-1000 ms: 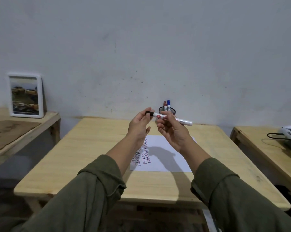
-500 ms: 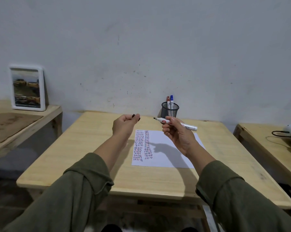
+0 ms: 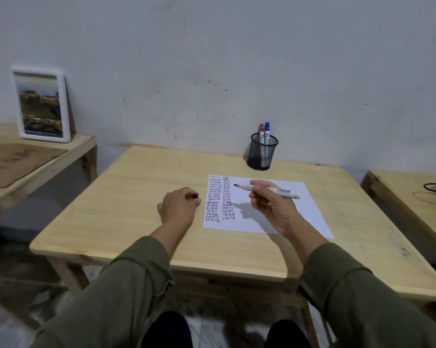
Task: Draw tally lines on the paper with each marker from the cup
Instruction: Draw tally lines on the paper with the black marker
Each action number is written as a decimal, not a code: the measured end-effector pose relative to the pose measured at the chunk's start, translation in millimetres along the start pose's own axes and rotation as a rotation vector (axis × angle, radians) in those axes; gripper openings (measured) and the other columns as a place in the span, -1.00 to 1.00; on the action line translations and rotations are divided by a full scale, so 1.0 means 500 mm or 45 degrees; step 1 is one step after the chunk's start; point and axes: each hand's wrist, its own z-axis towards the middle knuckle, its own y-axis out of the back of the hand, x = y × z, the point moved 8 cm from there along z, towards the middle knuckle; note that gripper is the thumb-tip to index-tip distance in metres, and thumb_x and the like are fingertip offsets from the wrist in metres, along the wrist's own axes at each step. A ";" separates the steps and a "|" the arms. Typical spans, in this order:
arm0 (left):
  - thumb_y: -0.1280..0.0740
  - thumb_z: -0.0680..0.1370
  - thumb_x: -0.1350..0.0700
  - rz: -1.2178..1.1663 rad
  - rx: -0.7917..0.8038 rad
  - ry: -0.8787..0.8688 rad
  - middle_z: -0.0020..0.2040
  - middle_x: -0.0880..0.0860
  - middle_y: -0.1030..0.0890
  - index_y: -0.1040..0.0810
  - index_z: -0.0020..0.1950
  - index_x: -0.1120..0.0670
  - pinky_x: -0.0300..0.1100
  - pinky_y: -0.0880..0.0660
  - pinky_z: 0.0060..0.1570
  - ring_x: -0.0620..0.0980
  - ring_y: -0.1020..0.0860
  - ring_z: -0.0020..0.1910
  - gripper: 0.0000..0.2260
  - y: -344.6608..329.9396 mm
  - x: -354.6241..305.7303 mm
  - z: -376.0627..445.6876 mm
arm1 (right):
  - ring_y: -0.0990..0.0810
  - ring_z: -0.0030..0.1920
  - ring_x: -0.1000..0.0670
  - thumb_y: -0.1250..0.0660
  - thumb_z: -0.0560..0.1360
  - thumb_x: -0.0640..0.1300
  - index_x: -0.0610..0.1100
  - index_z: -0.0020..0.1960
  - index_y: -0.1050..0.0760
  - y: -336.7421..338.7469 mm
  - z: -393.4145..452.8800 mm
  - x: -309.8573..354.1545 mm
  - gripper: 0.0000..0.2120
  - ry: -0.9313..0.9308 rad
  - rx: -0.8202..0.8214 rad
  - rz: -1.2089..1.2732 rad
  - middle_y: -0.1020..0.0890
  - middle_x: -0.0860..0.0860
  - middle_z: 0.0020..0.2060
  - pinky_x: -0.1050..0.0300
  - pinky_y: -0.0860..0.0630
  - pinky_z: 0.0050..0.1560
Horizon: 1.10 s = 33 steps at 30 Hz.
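right hand (image 3: 272, 207) is pinching an uncapped black marker (image 3: 267, 190) above the paper (image 3: 299, 212), left hand (image 3: 178, 207) curled around its cap (image 3: 195, 196) just beside the sheet

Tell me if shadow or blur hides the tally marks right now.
Head view: right hand and marker cast a dark shadow on the paper, just right of the tally marks; marks stay lit and sharp; wide-angle bending shows at the edges.
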 end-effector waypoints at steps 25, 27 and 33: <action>-0.21 0.36 -0.41 0.506 0.076 -0.133 0.52 0.06 -0.23 -0.29 0.44 0.10 0.06 -0.05 0.45 0.05 -0.12 0.52 -0.18 -0.011 0.026 -0.064 | -0.43 -0.49 0.11 -0.35 0.46 -0.23 -0.21 -0.16 -0.58 0.041 -0.010 -0.047 -0.93 0.008 -0.156 -0.720 -0.50 -0.05 -0.41 0.32 -0.35 -0.54; -0.21 0.36 -0.41 0.506 0.080 -0.134 0.52 0.06 -0.22 -0.28 0.44 0.10 0.06 -0.05 0.45 0.04 -0.12 0.52 -0.18 -0.010 0.026 -0.065 | -0.46 -0.38 0.06 -0.35 0.46 -0.20 -0.18 -0.15 -0.59 0.042 -0.014 -0.049 -0.93 0.012 -0.179 -0.754 -0.53 -0.04 -0.35 0.33 -0.38 -0.50; -0.21 0.36 -0.41 0.496 0.076 -0.137 0.52 0.06 -0.23 -0.27 0.45 0.11 0.06 -0.04 0.45 0.04 -0.12 0.52 -0.17 -0.011 0.025 -0.065 | -0.50 -0.28 0.05 -0.33 0.48 -0.18 -0.13 -0.12 -0.60 0.040 -0.019 -0.050 -0.92 0.006 -0.174 -0.786 -0.56 -0.02 -0.28 0.28 -0.45 -0.36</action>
